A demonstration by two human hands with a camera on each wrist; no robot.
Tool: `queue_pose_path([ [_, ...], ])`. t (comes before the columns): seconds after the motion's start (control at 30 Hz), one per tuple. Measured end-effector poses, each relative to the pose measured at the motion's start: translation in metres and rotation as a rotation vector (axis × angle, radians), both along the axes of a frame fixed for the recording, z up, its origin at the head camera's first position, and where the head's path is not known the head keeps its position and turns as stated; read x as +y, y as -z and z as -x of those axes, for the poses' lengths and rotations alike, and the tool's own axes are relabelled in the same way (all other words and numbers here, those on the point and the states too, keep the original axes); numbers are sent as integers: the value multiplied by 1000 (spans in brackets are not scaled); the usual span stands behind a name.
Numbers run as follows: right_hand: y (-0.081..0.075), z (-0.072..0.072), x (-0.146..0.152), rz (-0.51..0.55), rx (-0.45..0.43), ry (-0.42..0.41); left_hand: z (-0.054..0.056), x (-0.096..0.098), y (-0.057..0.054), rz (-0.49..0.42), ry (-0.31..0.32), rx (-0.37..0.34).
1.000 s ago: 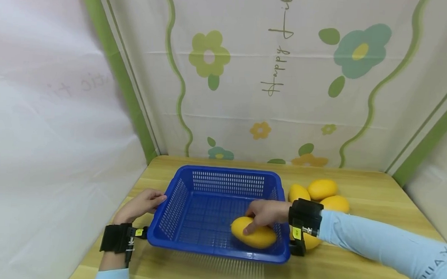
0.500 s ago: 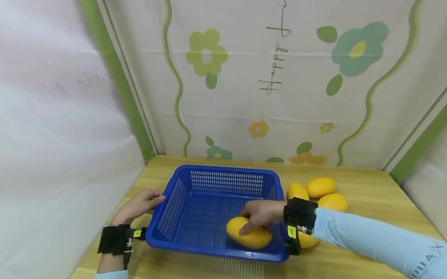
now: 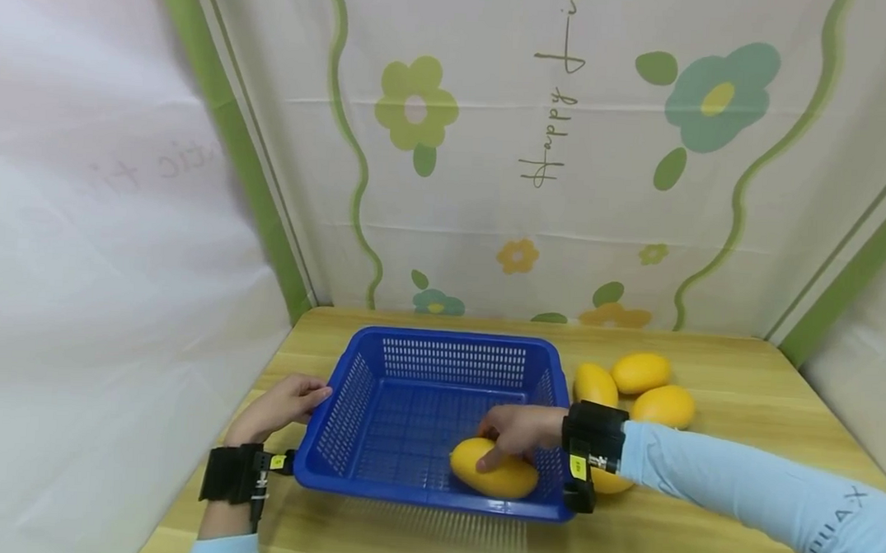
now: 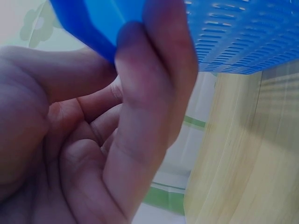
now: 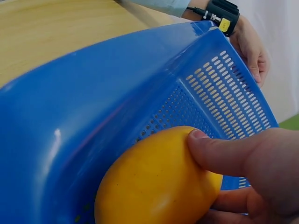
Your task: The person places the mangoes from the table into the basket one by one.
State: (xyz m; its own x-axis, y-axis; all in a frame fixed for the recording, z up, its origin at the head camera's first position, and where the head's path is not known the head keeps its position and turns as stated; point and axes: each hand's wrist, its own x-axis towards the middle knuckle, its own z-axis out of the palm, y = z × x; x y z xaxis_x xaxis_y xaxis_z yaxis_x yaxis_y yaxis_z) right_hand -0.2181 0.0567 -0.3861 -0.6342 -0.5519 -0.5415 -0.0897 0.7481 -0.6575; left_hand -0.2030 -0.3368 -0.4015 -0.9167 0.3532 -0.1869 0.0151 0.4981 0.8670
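A blue plastic basket [image 3: 396, 497] with slotted walls stands on the wooden table. My left hand [image 3: 283, 403] pinches its left rim between thumb and fingers; the left wrist view shows the fingers [image 4: 145, 79] against the blue rim. Inside the basket, at its front right corner, lies a yellow mango [image 3: 492, 470]. My right hand [image 3: 516, 432] reaches over the right wall and grips this mango, thumb on the near side and fingers behind. In the right wrist view the mango [image 5: 156, 179] sits low against the basket wall, and its lower end runs out of frame.
To the right of the basket lie several more mangoes [image 3: 641, 373] on the table [image 3: 731, 479]. One of them [image 3: 612, 482] is partly hidden under my right wrist. A white cloth [image 3: 476, 204] with printed flowers hangs behind the table, with more cloth at both sides.
The mango in my right hand has shifted slightly left and settled a little lower in the basket's front right corner. My left hand stays on the rim.
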Motion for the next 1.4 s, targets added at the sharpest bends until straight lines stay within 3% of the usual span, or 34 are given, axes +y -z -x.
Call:
queue_pose_path([
  [0.6,12,1,2,10,-48,-33,-1,1,1,-25,-2,-5],
  [1.0,7,3,8,15,-93,-45,1,3,2,-35,-1,-15],
  [1.27,-4,1,12,37,-4,-173,1,3,2,-48,2,-23],
  [1.4,-14,1,19,25,36,-184,0,3,1,-39,-3,-20],
])
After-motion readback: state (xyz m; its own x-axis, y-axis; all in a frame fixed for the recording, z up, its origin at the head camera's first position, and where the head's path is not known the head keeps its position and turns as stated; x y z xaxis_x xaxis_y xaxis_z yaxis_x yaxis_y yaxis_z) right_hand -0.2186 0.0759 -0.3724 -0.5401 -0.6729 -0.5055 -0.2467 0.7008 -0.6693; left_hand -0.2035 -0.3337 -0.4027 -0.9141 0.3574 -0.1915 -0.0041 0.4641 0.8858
